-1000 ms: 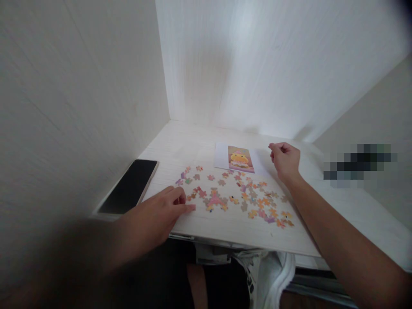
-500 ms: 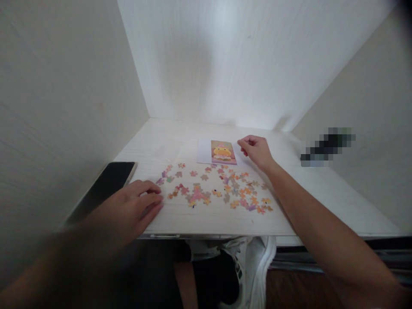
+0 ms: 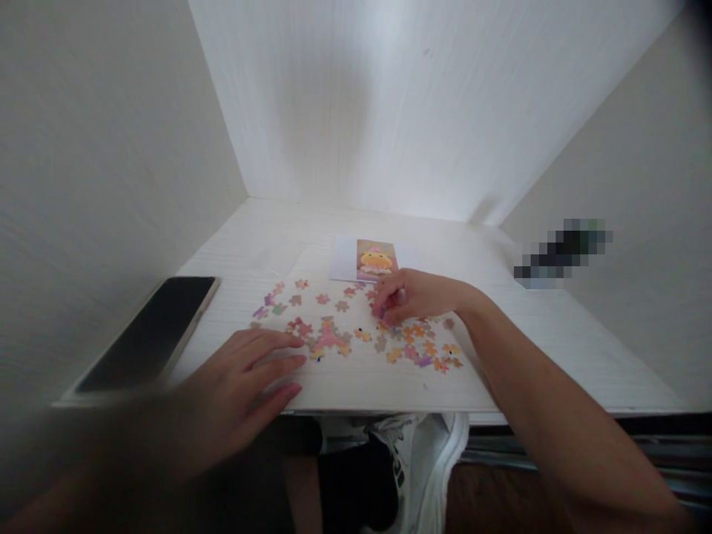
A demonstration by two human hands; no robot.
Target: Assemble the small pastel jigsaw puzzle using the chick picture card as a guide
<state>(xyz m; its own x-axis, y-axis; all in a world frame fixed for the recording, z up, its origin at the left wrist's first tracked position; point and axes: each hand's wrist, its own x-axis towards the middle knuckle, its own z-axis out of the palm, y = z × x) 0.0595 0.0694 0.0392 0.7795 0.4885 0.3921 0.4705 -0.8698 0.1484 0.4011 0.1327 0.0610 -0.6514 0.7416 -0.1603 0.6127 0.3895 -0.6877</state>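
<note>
Loose jigsaw puzzle pieces [image 3: 322, 299] in pink, orange, yellow, purple and grey lie spread on the white tabletop. A small joined cluster of pieces [image 3: 329, 339], pink in the middle, lies near the front. My left hand [image 3: 261, 367] rests at the cluster's left side, fingers stretched and a little apart, holding nothing visible. Over the right-hand group of pieces is my right hand [image 3: 414, 295], its fingers bent down and thumb drawn toward them. Whatever lies between those fingertips is hidden. Behind it, a picture card [image 3: 376, 259] shows a yellow character with a pink top.
A dark-screened phone [image 3: 150, 334] lies at the left of the table. White panels [image 3: 311, 111] enclose the back and both sides. A pixelated dark object [image 3: 561, 252] is at the right. Below the front edge, a white shoe [image 3: 411, 460] shows.
My right hand has come from beside the picture card down and left onto the puzzle pieces. My left hand has shifted right, closer to the joined cluster. The view has moved slightly.
</note>
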